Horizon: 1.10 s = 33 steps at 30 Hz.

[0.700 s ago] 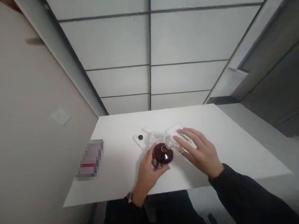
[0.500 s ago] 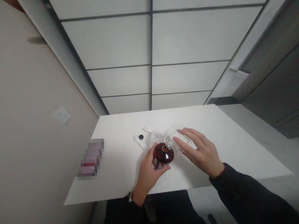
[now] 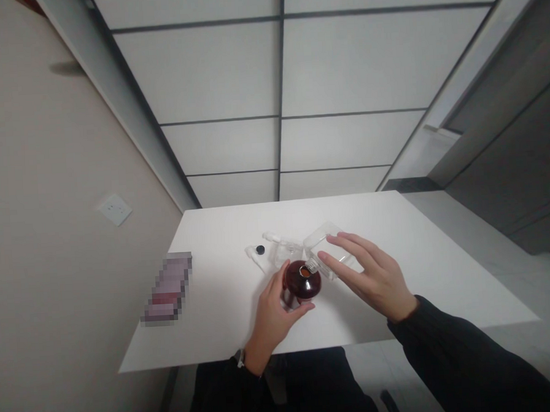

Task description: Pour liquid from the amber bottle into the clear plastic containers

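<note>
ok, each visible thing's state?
Glossy maroon round bottle: uncapped, held
Clear angular plastic bottle: uncapped, tilted, held
Left hand: around maroon bottle
Right hand: gripping clear bottle
Clear plastic container: posture unclear
White plastic nozzle: lying down
Small round black piece: attachment unclear
Pixelated pinkish object: unreadable

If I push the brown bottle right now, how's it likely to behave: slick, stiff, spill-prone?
Probably slick: the brown bottle has a glossy, highlight-catching surface. Likely stiff: its round shoulder shows no dent in the left hand's grip. Might spill if tipped, since its mouth is uncapped, though I can't tell how full it is.
</note>
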### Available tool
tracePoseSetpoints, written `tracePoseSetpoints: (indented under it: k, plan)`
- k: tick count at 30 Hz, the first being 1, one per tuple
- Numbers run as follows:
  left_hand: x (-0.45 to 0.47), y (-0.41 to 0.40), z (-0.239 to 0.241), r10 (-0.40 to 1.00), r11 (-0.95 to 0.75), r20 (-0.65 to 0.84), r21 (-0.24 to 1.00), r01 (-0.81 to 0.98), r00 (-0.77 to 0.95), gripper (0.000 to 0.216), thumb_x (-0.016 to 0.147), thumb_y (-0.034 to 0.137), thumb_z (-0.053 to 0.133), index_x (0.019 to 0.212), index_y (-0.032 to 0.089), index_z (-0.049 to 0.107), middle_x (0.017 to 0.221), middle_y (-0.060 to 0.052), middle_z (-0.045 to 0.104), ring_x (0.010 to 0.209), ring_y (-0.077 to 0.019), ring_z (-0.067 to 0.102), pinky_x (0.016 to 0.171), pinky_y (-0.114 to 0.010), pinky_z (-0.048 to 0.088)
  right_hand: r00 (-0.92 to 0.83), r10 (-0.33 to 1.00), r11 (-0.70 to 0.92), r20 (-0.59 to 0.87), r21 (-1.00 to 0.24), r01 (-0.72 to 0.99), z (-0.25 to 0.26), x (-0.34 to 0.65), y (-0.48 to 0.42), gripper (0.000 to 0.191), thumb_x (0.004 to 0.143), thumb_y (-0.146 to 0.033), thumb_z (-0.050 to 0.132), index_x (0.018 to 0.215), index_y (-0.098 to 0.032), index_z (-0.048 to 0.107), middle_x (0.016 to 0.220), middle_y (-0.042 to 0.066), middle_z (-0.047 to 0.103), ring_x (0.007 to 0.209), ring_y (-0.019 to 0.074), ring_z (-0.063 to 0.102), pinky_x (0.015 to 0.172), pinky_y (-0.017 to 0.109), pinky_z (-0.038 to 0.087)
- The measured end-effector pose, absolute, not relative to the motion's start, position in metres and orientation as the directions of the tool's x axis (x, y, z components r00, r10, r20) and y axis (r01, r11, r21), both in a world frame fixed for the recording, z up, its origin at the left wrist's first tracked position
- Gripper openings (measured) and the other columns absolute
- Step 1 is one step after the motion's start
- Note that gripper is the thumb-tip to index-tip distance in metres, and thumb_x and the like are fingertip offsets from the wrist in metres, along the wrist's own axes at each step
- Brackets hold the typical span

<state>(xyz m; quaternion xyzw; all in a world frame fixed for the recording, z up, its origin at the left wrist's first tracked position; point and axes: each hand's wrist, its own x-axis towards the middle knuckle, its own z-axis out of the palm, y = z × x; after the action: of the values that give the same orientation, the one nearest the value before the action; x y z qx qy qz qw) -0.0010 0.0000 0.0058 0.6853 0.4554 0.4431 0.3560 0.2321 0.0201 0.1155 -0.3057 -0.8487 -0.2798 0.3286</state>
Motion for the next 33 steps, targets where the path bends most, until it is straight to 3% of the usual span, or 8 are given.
tracePoseSetpoints:
  k: [33]
  plan:
    - [-0.0001, -0.0007, 0.0084, 0.946, -0.313, 0.266, 0.897, 0.312, 0.186, 0.092, 0.078, 0.041, 0.089, 0.156, 0.027, 0.043, 0.154, -0.011, 0.058, 0.145, -0.0332, 0.053, 0.122, -0.051, 0.042, -0.652, 0.298, 0.655, 0.697, 0.347, 0.671, 0.1243, 0.2322, 0.0229, 0.048, 0.088, 0.0, 0.069, 0.129, -0.023, 0.067, 0.131, 0.012, 0.072, 0.124, 0.0252, 0.066, 0.101, 0.04, 0.063]
